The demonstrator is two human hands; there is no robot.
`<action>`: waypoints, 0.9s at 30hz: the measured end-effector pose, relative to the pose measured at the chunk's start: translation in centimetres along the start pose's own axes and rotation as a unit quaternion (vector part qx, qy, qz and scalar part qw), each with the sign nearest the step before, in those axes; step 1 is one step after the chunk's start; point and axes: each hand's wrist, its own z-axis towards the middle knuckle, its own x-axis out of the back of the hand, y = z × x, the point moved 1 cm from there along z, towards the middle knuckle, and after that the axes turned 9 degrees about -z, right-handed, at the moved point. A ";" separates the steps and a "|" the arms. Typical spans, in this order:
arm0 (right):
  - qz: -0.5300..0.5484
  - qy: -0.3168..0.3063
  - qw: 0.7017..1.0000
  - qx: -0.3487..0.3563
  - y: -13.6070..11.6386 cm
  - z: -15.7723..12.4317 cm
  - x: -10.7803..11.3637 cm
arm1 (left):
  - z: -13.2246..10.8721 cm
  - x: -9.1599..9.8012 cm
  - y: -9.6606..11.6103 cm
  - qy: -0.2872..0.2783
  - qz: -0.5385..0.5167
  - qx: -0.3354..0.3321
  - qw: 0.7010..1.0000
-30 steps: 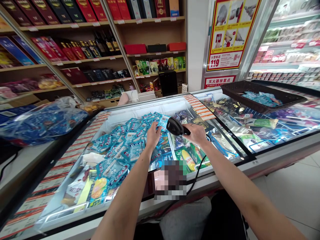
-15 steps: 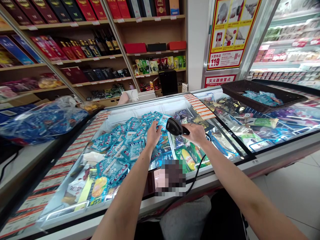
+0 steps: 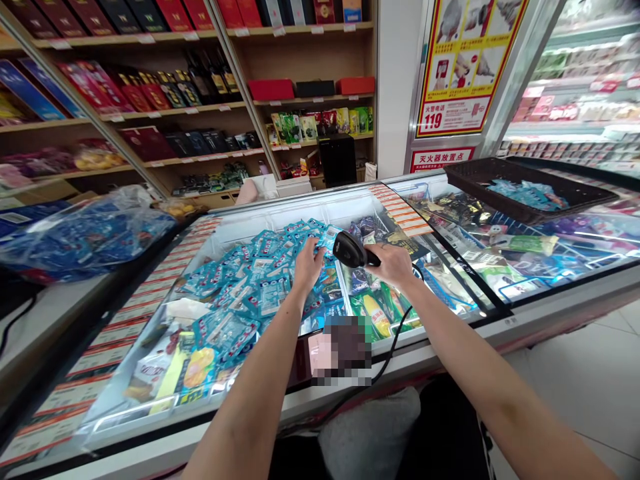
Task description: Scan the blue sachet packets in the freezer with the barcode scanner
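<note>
My right hand is wrapped round the handle of a black barcode scanner, whose cable hangs down to the freezer's front edge. The scanner's head points left, at a small blue packet. Pinched by its left edge, that packet is held up in my left hand. Below and left of it, many similar blue packets lie heaped on the freezer's glass or inside it; I cannot tell which. A phone with a pixelated screen rests at the front edge, under my left forearm.
A chest freezer with packaged frozen goods spans the front. At right, a dark brown basket with blue packets stands on it. A clear plastic bag of blue packets lies at left. Shelves of boxes and bottles stand behind.
The view has shifted very slightly. Both hands, the barcode scanner and the blue packet keep almost the same place and grip.
</note>
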 end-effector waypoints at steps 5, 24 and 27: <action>-0.001 0.002 1.000 0.001 0.0 0.0 0.0 | -0.1 0.0 0.1 -0.006 0.001 -0.003 1.000; -0.003 -0.006 1.000 0.002 0.0 0.0 0.0 | 0.0 -0.2 0.0 -0.006 0.022 -0.007 1.000; -0.003 -0.008 1.000 0.003 0.0 0.1 0.0 | 0.0 -0.2 -0.1 -0.005 0.020 -0.007 1.000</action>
